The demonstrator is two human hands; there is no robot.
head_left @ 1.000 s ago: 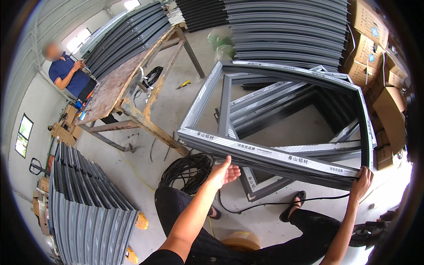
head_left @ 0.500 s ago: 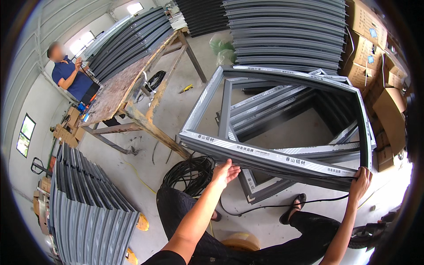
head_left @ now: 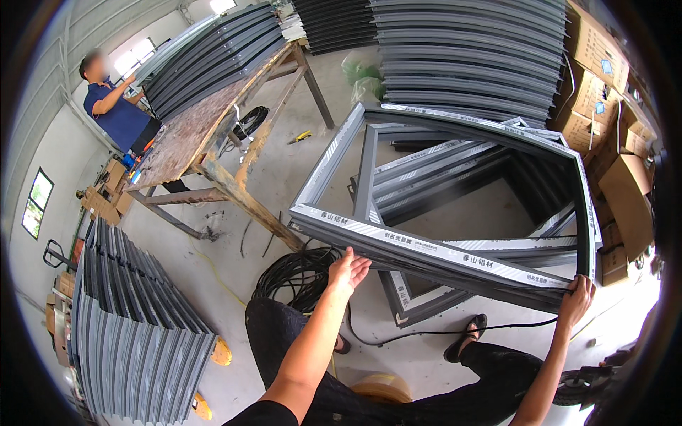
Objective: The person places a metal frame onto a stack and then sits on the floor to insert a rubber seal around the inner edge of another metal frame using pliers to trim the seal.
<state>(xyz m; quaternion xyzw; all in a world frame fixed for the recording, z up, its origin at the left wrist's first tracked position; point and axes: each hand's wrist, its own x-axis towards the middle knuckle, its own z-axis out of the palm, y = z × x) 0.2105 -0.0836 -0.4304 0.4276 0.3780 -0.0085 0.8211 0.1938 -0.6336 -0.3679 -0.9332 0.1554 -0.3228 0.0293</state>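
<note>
A large dark grey metal window frame [head_left: 426, 243], with white printed film along its faces, lies tilted on top of a stack of similar frames [head_left: 433, 302]. An upright bar divides it near its left end. My right hand [head_left: 577, 302] is closed round its near right corner, fingers over the top edge. Along the near side, my left hand [head_left: 348, 271] is open, palm turned up and fingers apart, its thumb beside the frame's lower edge. Whether that hand bears on the frame I cannot tell.
A worn wooden workbench [head_left: 188, 145] stands at the left, with a person [head_left: 121, 113] in dark blue behind it. Coiled black cable [head_left: 295, 277] lies by my knee. Stacked grey frames [head_left: 142, 334] stand near left, more [head_left: 469, 57] at the back. Cardboard boxes [head_left: 597, 92] line the right.
My left hand has shifted slightly left along the frame's near edge. The right hand keeps its hold on the corner. The view has turned a little, and the person behind the bench has moved their arms.
</note>
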